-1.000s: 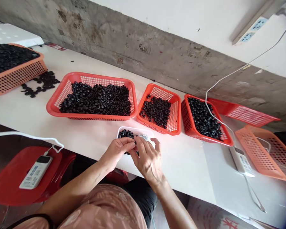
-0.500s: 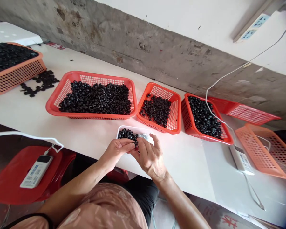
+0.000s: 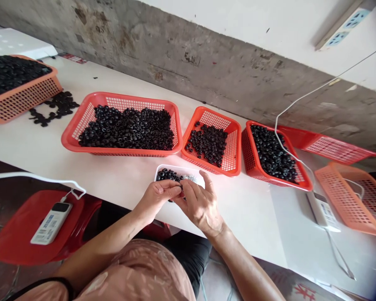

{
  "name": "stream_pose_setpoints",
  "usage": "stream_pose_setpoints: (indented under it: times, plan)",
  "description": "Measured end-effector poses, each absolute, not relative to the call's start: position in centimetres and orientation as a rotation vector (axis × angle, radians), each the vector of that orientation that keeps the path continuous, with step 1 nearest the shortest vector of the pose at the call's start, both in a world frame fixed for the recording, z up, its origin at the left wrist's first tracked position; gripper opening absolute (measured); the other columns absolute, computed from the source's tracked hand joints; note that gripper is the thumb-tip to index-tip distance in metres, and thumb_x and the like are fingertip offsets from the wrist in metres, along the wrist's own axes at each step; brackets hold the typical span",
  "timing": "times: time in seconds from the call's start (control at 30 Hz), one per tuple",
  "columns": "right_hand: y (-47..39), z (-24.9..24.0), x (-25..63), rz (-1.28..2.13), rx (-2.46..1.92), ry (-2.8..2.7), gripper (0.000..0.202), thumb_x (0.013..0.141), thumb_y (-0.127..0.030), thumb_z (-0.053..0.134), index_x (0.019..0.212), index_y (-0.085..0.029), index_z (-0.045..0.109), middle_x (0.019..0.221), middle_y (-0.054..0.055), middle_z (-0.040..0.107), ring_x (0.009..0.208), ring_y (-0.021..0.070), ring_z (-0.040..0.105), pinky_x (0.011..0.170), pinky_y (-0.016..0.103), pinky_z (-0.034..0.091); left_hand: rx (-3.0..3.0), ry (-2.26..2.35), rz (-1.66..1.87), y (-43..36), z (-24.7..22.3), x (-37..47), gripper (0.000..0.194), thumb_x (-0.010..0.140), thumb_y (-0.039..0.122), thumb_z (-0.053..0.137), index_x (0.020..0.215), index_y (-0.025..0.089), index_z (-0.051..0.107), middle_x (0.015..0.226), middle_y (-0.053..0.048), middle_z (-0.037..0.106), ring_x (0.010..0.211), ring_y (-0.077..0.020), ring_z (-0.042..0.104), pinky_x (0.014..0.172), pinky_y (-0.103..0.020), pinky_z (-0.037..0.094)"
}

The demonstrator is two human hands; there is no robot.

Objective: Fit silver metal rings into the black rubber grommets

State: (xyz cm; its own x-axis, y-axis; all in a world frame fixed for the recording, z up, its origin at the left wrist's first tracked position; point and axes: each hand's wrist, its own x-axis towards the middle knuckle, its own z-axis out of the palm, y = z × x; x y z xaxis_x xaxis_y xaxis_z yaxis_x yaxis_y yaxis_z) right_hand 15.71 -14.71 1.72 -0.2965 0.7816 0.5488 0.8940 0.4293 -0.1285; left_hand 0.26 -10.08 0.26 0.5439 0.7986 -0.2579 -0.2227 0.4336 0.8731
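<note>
Over a small white tray (image 3: pixel 180 169), my two hands meet at the fingertips. Thumb and finger of my left hand (image 3: pixel 153 200) pinch a small black ring-like part (image 3: pixel 181 187), mostly hidden by the fingers. My right hand (image 3: pixel 202 207) comes in from the other side, its thumb and fingers closed at the same part; whether it holds a separate tiny piece is hidden. In the tray lie black ring-like parts (image 3: pixel 167 174) on the left and small shiny silver pieces (image 3: pixel 190 178) on the right.
Behind the tray stand a large red basket (image 3: pixel 69 140), a smaller one (image 3: pixel 235 146) and another at right (image 3: pixel 248 154), all holding black parts. An orange basket (image 3: pixel 25 100) is far left. A white cable (image 3: pixel 296 102) crosses the right basket. A power bank (image 3: pixel 52 223) lies on a red stool (image 3: pixel 12 234).
Both hands stay together over the tray, with only slight finger movement. The whole view has shifted a little.
</note>
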Motion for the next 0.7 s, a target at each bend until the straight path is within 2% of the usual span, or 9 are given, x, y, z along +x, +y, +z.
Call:
stream_pose_setpoints:
  times: [0.1,0.17,0.3,0.4,0.6,0.7]
  plan:
    - [-14.7,2.6,16.2,-0.018,-1.349,-2.11,0.022,0.1,-0.03,0.056,0.118,-0.017,0.062,0.105,0.01,0.076,0.089,0.0213,0.074,0.11,0.054,0.042,0.886,0.766,0.711,-10.0,0.0,0.2,0.023,0.079,0.038,0.076,0.083,0.016,0.079,0.075,-0.004,0.07,0.072,-0.015,0.056,0.07,-0.027,0.041]
    - [-14.7,3.3,16.7,0.219,-1.293,-2.064,0.029,0.1,-0.027,0.056,0.128,-0.018,0.059,0.113,0.011,0.075,0.101,0.0227,0.072,0.105,0.05,0.047,0.905,0.755,0.701,-9.9,-0.1,-0.1,0.021,0.08,0.036,0.074,0.082,0.016,0.079,0.073,-0.004,0.07,0.068,-0.014,0.055,0.068,-0.026,0.039]
    - [-14.5,3.8,17.3,0.486,-1.2,-1.932,0.027,0.101,-0.016,0.05,0.122,-0.022,0.067,0.111,0.007,0.076,0.11,0.0206,0.07,0.096,0.041,0.054,0.986,0.712,0.684,-9.9,0.2,-0.5,0.018,0.084,0.032,0.07,0.084,0.017,0.08,0.074,-0.004,0.071,0.072,-0.015,0.057,0.07,-0.027,0.04]
    - [-14.5,3.6,17.2,0.449,-1.207,-1.906,0.024,0.1,-0.014,0.052,0.116,-0.02,0.069,0.109,0.007,0.076,0.106,0.0196,0.071,0.096,0.039,0.053,1.016,0.721,0.685,-10.0,0.4,-0.6,0.018,0.085,0.032,0.069,0.088,0.018,0.08,0.076,-0.005,0.072,0.074,-0.0158,0.058,0.071,-0.027,0.04]
    - [-15.1,3.6,16.9,0.237,-1.293,-1.985,0.027,0.101,-0.014,0.049,0.118,-0.023,0.068,0.112,0.006,0.076,0.104,0.0185,0.072,0.102,0.042,0.046,1.009,0.712,0.705,-10.0,0.3,-0.4,0.02,0.084,0.033,0.071,0.087,0.016,0.079,0.074,-0.005,0.071,0.074,-0.0161,0.058,0.07,-0.027,0.04]
    - [-15.5,3.2,16.4,0.167,-1.345,-1.996,0.025,0.102,-0.023,0.053,0.124,-0.02,0.063,0.116,0.009,0.075,0.108,0.0199,0.071,0.103,0.041,0.045,0.933,0.723,0.717,-10.0,0.5,-0.3,0.021,0.081,0.035,0.074,0.083,0.015,0.078,0.071,-0.003,0.069,0.07,-0.0144,0.057,0.069,-0.026,0.041]
